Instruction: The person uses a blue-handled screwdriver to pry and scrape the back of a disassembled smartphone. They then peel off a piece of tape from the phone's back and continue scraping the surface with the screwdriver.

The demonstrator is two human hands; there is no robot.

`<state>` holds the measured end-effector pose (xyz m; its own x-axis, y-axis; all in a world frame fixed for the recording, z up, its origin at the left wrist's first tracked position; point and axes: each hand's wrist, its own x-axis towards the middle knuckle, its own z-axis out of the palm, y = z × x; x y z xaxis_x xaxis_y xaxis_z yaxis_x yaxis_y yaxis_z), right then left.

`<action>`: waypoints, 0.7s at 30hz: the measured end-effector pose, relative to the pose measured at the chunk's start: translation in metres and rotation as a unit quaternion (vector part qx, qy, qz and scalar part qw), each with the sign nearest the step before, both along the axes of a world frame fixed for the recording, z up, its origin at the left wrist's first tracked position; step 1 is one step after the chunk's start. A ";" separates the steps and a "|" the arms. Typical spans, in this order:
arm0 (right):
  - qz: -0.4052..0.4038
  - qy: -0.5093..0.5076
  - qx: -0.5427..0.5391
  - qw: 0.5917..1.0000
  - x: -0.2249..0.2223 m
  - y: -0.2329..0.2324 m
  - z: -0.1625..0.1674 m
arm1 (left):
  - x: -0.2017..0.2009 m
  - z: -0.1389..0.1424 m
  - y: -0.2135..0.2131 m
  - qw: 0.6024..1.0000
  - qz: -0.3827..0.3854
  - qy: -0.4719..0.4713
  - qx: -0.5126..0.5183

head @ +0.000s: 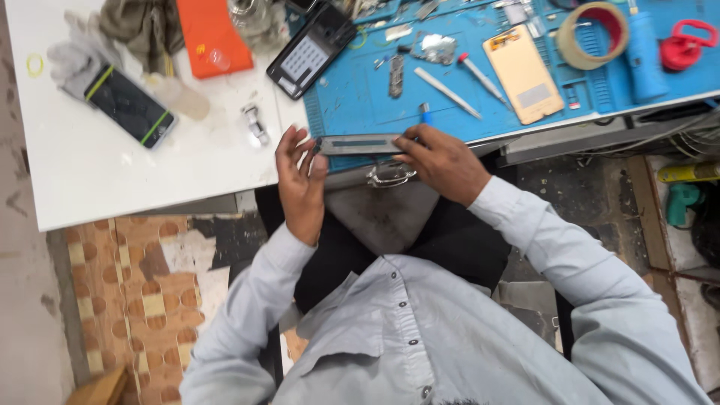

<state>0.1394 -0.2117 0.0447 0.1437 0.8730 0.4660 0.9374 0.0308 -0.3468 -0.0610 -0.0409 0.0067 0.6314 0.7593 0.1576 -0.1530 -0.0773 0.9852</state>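
My left hand [300, 176] and my right hand [442, 159] hold a flat grey phone part [358, 144] edge-on between them, just in front of the table edge. The left fingers pinch its left end; the right fingers grip its right end. A blue-handled tool [425, 114] pokes up behind the right fingers. A small shiny metal piece [390, 175] lies on a grey cloth [382, 214] over my lap below the hands.
A blue work mat [360, 97] carries a gold phone back [523, 73], screwdrivers [448, 93], a tape roll [592, 34], a blue bottle [646, 56] and a red suction cup [686, 43]. On the white table [112, 172] lie two phones [129, 105], an orange pad [212, 36] and gloves.
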 end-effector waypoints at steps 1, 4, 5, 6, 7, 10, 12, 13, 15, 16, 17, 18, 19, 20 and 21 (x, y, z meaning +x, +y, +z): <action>-0.010 -0.002 0.006 1.000 0.000 -0.001 -0.001 | 0.000 -0.002 -0.005 0.999 0.008 -0.022 -0.035; -0.044 0.048 0.029 0.997 -0.002 -0.007 -0.003 | -0.001 -0.004 -0.018 0.997 0.030 -0.047 -0.052; -0.056 0.074 0.039 0.995 -0.004 -0.009 -0.004 | -0.001 -0.004 -0.021 0.995 0.005 -0.071 -0.076; -0.053 0.066 0.050 0.995 -0.007 -0.011 -0.005 | 0.000 -0.004 -0.023 0.990 -0.020 -0.093 -0.101; -0.050 0.058 0.060 0.995 -0.011 -0.013 -0.006 | 0.001 -0.004 -0.026 0.984 -0.044 -0.113 -0.127; 0.010 -0.169 0.120 0.978 -0.033 -0.018 -0.004 | 0.003 -0.004 -0.033 0.955 -0.116 -0.177 -0.210; 0.061 -0.048 0.102 0.992 -0.054 -0.022 0.001 | 0.001 -0.003 -0.038 0.956 -0.123 -0.144 -0.225; 0.076 -0.079 0.077 0.991 -0.064 -0.024 0.004 | -0.001 -0.003 -0.040 0.956 -0.125 -0.125 -0.232; 0.114 -0.069 0.038 0.990 -0.076 -0.032 0.010 | -0.005 -0.001 -0.041 0.945 -0.123 -0.100 -0.285; 0.132 -0.029 0.023 0.991 -0.078 -0.037 0.012 | -0.008 -0.001 -0.041 0.939 -0.124 -0.089 -0.309; 0.145 0.012 0.009 0.989 -0.075 -0.042 0.013 | -0.011 0.000 -0.040 0.936 -0.126 -0.074 -0.321; 0.124 -0.035 0.035 0.991 -0.068 -0.049 0.012 | -0.015 0.001 -0.040 0.932 -0.132 -0.056 -0.334; 0.107 -0.082 0.059 0.989 -0.055 -0.056 0.010 | -0.018 0.001 -0.038 0.928 -0.135 -0.037 -0.345; 0.095 -0.129 0.082 0.984 -0.039 -0.064 0.007 | -0.022 0.002 -0.037 0.926 -0.141 -0.029 -0.348; 0.008 -0.054 0.060 0.997 -0.021 -0.070 0.003 | -0.025 0.002 -0.036 0.925 -0.144 -0.021 -0.352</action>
